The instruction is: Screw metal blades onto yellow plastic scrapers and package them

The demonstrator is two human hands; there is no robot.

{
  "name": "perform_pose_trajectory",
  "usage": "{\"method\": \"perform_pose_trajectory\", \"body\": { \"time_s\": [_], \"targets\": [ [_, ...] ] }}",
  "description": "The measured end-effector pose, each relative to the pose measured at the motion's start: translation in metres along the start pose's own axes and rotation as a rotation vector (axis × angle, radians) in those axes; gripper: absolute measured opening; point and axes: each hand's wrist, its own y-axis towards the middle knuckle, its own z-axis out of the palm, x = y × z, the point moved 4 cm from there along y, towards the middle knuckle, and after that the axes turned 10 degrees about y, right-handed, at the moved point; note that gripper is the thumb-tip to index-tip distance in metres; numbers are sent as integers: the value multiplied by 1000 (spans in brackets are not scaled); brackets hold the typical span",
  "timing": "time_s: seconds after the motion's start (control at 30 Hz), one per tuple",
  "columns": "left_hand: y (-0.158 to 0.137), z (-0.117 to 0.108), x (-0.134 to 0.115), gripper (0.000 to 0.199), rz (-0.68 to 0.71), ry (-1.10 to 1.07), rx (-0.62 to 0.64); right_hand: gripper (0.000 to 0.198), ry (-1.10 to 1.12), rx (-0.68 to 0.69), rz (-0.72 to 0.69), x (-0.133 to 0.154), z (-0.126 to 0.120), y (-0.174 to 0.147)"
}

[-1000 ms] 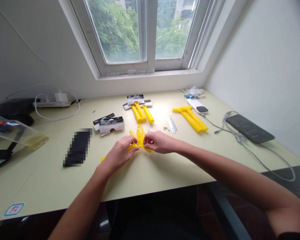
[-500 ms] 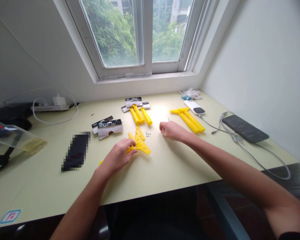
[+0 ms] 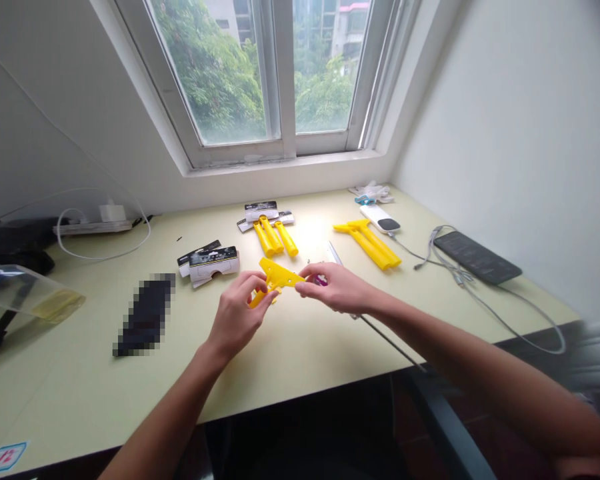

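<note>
My left hand (image 3: 243, 303) is closed around the handle of a yellow plastic scraper (image 3: 280, 275), raised over the table. Its wide triangular head has small holes and points right. At the head's right corner, my right hand (image 3: 333, 287) pinches the edge between thumb and fingers. A slim metal-shafted tool (image 3: 390, 340), like a screwdriver, also lies within the right hand; its shaft sticks out toward the table's front edge. Something purple shows between those fingers. The small metal nuts are mostly hidden behind the right hand.
Behind the hands lie three yellow handles (image 3: 275, 239) and black-and-white card packaging (image 3: 215, 265). More yellow scrapers (image 3: 373, 245) rest to the right, near a white device (image 3: 380, 219), cables and a dark phone (image 3: 477, 257). A pixelated dark object (image 3: 145, 317) lies left.
My right hand has come left from the table and now grips the scraper's corner, with the long shaft showing. My left hand has lifted and turned the scraper.
</note>
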Motion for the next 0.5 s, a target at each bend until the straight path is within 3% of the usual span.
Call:
{"method": "perform_pose_trajectory", "body": {
  "time_s": [0.1,0.17,0.27,0.37,0.43,0.5],
  "targets": [
    [1,7,-15,14,25,-50,-15,33,237,-27,35,1,0,2],
    [2,11,-19,15,69,-96,29,32,364,-90,17,-6,-17,4],
    [1,18,-10,29,143,-7,140,34,425,-245,4,-23,-70,5],
    [-3,28,10,38,210,236,246,30,341,-437,130,-46,-140,6],
    [-6,37,22,45,257,355,319,25,310,-456,201,-57,-179,12],
    [-8,45,32,48,276,419,376,23,199,-423,361,-68,-206,20]
  ]
}}
